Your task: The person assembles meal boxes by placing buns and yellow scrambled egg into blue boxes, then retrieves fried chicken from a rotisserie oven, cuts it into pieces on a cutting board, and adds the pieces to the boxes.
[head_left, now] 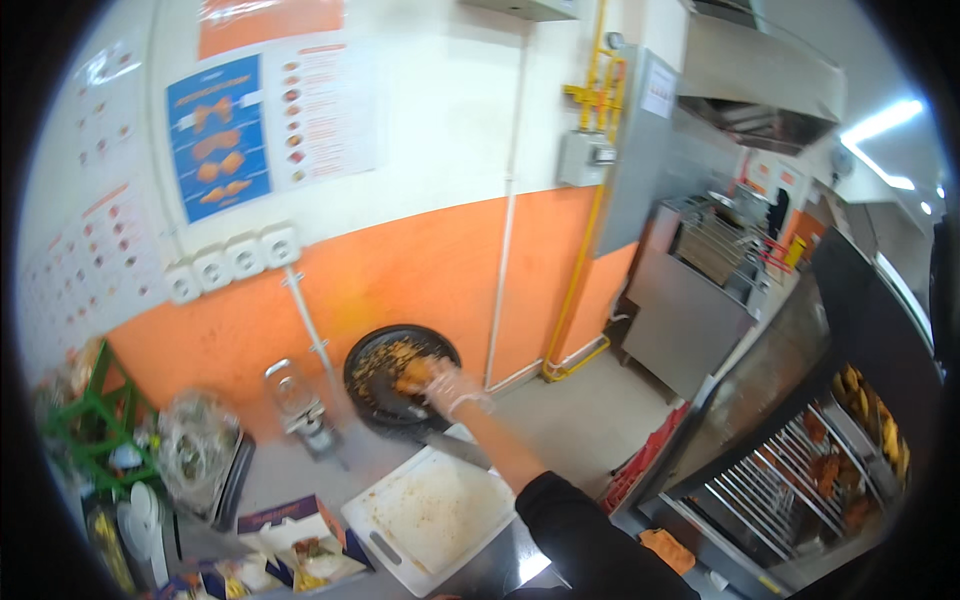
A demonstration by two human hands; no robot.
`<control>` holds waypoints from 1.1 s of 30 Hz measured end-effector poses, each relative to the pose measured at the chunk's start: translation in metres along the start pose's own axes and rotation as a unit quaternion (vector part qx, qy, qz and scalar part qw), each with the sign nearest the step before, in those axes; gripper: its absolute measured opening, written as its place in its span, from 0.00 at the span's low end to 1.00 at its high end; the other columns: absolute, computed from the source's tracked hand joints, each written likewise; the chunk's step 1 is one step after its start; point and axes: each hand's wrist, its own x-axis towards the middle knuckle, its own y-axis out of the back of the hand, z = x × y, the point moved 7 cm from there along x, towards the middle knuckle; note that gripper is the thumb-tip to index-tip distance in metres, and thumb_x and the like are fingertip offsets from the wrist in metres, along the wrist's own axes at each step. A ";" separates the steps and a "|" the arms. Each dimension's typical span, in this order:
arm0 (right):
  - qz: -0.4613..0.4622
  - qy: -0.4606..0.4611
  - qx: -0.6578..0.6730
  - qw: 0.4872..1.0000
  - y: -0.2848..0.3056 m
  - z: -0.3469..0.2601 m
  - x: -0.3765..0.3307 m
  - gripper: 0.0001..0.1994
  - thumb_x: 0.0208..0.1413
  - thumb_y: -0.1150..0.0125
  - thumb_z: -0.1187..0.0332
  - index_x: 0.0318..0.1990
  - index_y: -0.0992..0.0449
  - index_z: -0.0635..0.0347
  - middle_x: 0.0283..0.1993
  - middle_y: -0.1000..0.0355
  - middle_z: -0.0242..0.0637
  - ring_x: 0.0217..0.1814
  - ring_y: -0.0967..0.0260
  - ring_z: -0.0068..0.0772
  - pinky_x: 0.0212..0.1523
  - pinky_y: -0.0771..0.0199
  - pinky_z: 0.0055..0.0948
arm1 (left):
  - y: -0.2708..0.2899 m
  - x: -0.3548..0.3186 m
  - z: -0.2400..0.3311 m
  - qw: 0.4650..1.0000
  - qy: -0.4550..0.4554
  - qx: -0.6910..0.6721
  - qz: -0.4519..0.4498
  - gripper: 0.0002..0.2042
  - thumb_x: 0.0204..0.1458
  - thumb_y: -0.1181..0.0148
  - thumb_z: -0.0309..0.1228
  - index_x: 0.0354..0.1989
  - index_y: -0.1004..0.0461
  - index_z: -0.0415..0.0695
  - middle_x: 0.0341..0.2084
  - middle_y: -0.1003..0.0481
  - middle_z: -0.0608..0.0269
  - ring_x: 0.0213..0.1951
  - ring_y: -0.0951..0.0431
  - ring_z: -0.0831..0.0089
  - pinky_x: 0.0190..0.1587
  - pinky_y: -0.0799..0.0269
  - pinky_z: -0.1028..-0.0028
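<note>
My right hand, in a clear glove and blurred by motion, reaches out over a round black tray that leans against the orange wall. Its fingers curl on an orange-brown fried piece in the tray, among crumbs and other bits. My dark sleeve comes in from the lower edge. Below the arm lies a white cutting board, smeared with crumbs, and a dark knife blade lies at its far corner. My left hand is out of the picture.
An open cardboard box of food sits left of the board. A small metal device and a green rack stand further left. On the right is a glass warming cabinet with fried pieces, a fryer station behind it, and an orange cloth.
</note>
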 end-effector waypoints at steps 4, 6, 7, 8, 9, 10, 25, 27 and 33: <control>-0.011 -0.008 0.004 1.000 0.031 -0.022 -0.021 0.18 0.64 0.61 0.62 0.58 0.30 0.48 0.62 0.39 0.49 0.64 0.42 0.52 0.61 0.38 0.39 | 0.003 0.048 0.022 0.998 -0.013 0.033 -0.055 0.20 0.62 0.54 0.43 0.57 0.35 0.42 0.49 0.30 0.54 0.52 0.31 0.66 0.54 0.36 0.70; -0.036 -0.050 0.158 0.985 0.078 -0.021 -0.057 0.16 0.63 0.55 0.63 0.55 0.28 0.50 0.56 0.34 0.48 0.60 0.38 0.50 0.59 0.36 0.40 | -0.005 0.073 0.038 0.993 -0.028 0.060 -0.097 0.20 0.62 0.54 0.43 0.57 0.35 0.43 0.49 0.30 0.53 0.52 0.31 0.66 0.54 0.36 0.69; -0.012 -0.073 0.251 0.965 0.118 -0.016 -0.089 0.14 0.62 0.52 0.63 0.53 0.27 0.51 0.54 0.32 0.48 0.59 0.36 0.49 0.58 0.35 0.41 | -0.012 0.085 0.048 0.989 -0.041 0.073 -0.121 0.20 0.62 0.54 0.43 0.57 0.35 0.43 0.49 0.30 0.53 0.52 0.31 0.66 0.54 0.36 0.69; 0.121 -0.075 0.233 0.962 0.153 0.000 -0.132 0.13 0.61 0.50 0.65 0.51 0.27 0.53 0.54 0.32 0.47 0.58 0.36 0.47 0.57 0.34 0.41 | -0.025 0.099 0.060 0.983 -0.056 0.082 -0.155 0.20 0.62 0.54 0.43 0.57 0.35 0.43 0.49 0.30 0.53 0.52 0.31 0.65 0.54 0.36 0.69; 0.251 -0.063 0.208 0.943 0.184 0.010 -0.181 0.12 0.60 0.48 0.66 0.49 0.27 0.56 0.54 0.32 0.46 0.58 0.35 0.44 0.55 0.33 0.41 | -0.038 0.110 0.070 0.976 -0.067 0.091 -0.186 0.20 0.62 0.54 0.43 0.57 0.35 0.43 0.49 0.30 0.53 0.52 0.31 0.65 0.53 0.35 0.69; 0.311 -0.100 0.170 0.930 0.211 0.022 -0.229 0.12 0.60 0.50 0.66 0.48 0.27 0.59 0.54 0.32 0.46 0.56 0.34 0.42 0.53 0.32 0.40 | -0.050 0.117 0.077 0.970 -0.075 0.101 -0.209 0.20 0.62 0.54 0.43 0.57 0.35 0.43 0.49 0.29 0.53 0.52 0.30 0.65 0.53 0.35 0.69; 0.041 -0.594 -0.186 0.781 0.491 0.189 -0.588 0.17 0.60 0.54 0.57 0.47 0.24 0.56 0.52 0.28 0.45 0.53 0.31 0.45 0.53 0.32 0.41 | -0.236 0.133 0.122 0.867 -0.115 0.181 -0.450 0.21 0.62 0.56 0.44 0.58 0.35 0.45 0.50 0.29 0.49 0.51 0.29 0.63 0.51 0.33 0.68; -0.008 -0.660 -0.108 0.743 0.506 0.180 -0.573 0.19 0.60 0.52 0.54 0.49 0.24 0.54 0.53 0.28 0.42 0.55 0.31 0.44 0.55 0.32 0.39 | -0.264 0.129 0.123 0.841 -0.124 0.183 -0.494 0.21 0.62 0.56 0.44 0.58 0.35 0.45 0.50 0.29 0.49 0.51 0.29 0.62 0.51 0.33 0.68; -0.081 -0.648 -0.055 0.755 0.470 0.227 -0.558 0.22 0.58 0.51 0.50 0.54 0.27 0.52 0.55 0.29 0.42 0.57 0.33 0.43 0.56 0.34 0.38 | -0.278 0.122 0.127 0.827 -0.131 0.224 -0.499 0.21 0.62 0.56 0.45 0.58 0.35 0.45 0.50 0.29 0.47 0.51 0.28 0.62 0.50 0.32 0.67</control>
